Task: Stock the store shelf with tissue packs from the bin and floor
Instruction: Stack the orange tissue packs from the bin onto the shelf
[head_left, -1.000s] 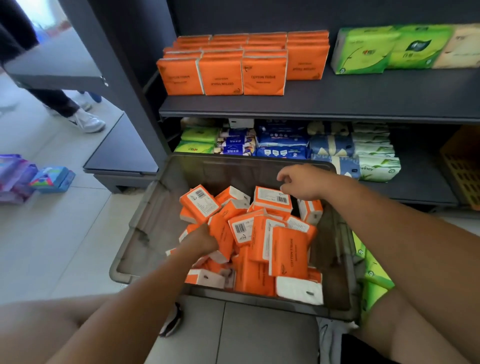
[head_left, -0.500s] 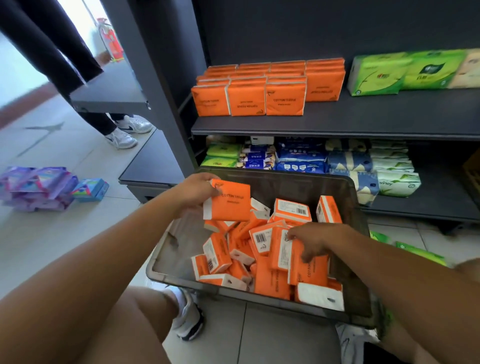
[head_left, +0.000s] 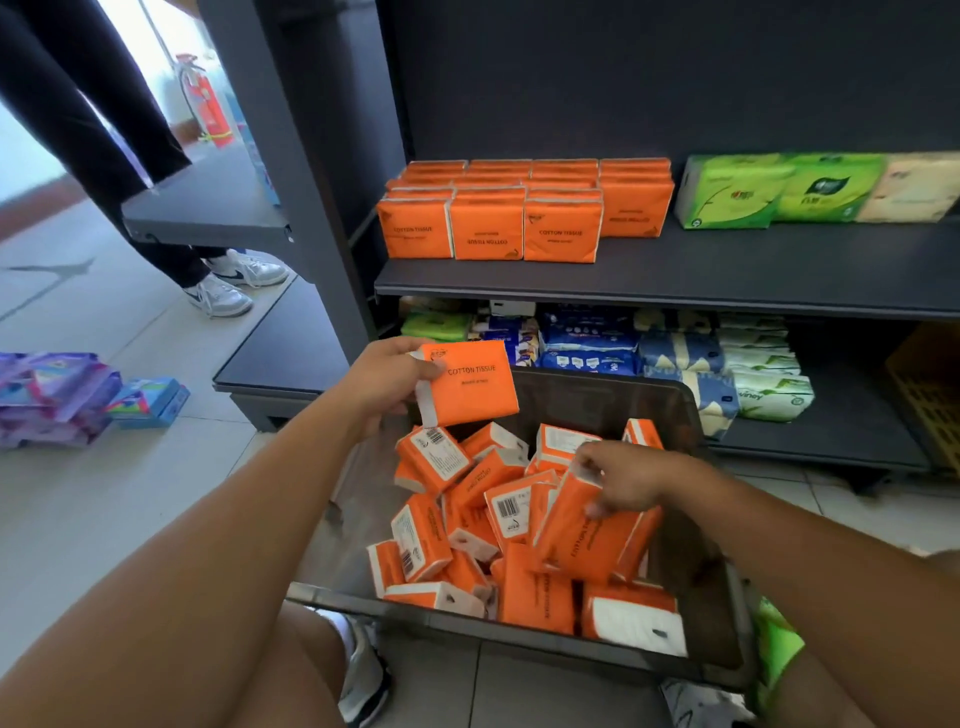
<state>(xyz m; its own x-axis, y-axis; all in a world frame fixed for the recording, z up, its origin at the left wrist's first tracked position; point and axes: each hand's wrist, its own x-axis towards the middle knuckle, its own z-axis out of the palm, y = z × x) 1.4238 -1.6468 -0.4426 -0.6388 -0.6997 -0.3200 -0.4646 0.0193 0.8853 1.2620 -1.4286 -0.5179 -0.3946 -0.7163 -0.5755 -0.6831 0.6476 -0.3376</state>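
In the head view, one orange tissue pack (head_left: 470, 382) is held clear of the bin (head_left: 519, 631) at the centre of the frame, pinched at its left edge by the left hand (head_left: 384, 376). Lower and to the right, the right hand (head_left: 623, 480) is curled over a second pack (head_left: 587, 540) in the loose pile inside the bin (whether it is lifted yet cannot be told). The step in hand is judged to be the picking. Next, the held pack would need to be carried up to the shelf (head_left: 675, 275) and stood upright beside the orange rows (head_left: 488, 228) at upper centre, where bare space shows before the rightmost column.
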